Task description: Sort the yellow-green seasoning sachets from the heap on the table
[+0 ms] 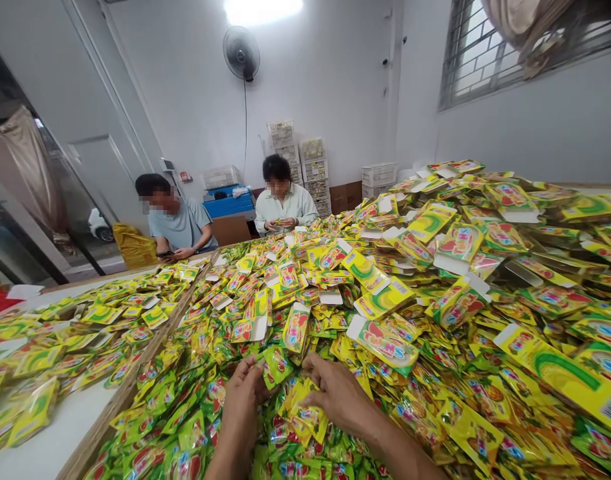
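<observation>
My left hand (244, 387) is closed, pinching a small green sachet (277, 367) with fruit printing between thumb and fingers. To its right, my right hand (338, 393) is curled with thumb and fingers apart, and I see nothing gripped between them. Yellow sachets (303, 413) lie just below its thumb. Beyond the fingertips is a small yellow-green carton (296, 328) with colourful lettering; whether the right fingers touch its lower end cannot be made out. Loose green sachets (170, 420) lie around both wrists.
Yellow cartons (455, 247), several with white flaps open, are heaped high at the right. A wooden strip (150, 360) divides off flat cartons (100, 313) on the left. Two people (284, 203) sit across the table, before stacked white crates (315, 170).
</observation>
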Available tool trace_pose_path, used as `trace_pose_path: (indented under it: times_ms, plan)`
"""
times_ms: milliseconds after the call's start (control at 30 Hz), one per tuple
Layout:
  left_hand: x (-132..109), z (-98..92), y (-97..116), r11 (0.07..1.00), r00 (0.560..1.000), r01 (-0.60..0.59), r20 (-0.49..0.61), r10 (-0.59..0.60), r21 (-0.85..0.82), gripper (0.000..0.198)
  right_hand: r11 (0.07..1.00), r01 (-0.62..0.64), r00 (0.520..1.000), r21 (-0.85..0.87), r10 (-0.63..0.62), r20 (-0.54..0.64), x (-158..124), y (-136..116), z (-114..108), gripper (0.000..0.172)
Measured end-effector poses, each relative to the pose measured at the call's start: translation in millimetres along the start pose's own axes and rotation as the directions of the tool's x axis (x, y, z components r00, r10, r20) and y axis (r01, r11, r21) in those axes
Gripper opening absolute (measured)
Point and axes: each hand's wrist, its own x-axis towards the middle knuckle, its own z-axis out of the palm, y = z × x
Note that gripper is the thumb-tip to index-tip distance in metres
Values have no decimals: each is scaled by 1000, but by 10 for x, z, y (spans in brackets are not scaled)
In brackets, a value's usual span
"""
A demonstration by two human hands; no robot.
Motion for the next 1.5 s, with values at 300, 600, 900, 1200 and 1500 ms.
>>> trace_pose_path:
  times_ms: [300,600,900,1200,1500]
  plan:
    - [-170,189,20,999,989,30,148,-25,-33,27,873,-71,971,482,171,-168,146,-45,-5,20]
    - [-177,297,-74,992,991,29,132,-12,-125,34,903,-69,957,423,180,-228,74,-91,130,21]
    - [2,501,93,964,981,-111,181,68,242,35,871,-67,969,487,173,-177,92,-99,-76,18]
    - [521,724,137,545,944,-306,176,278,781,38,881,-35,858,471,268,-437,175,44,-229,33]
    - [99,285,135,812,918,-281,391,71,512,44,942,-18,886,336,170,-431,127,-76,-313,29]
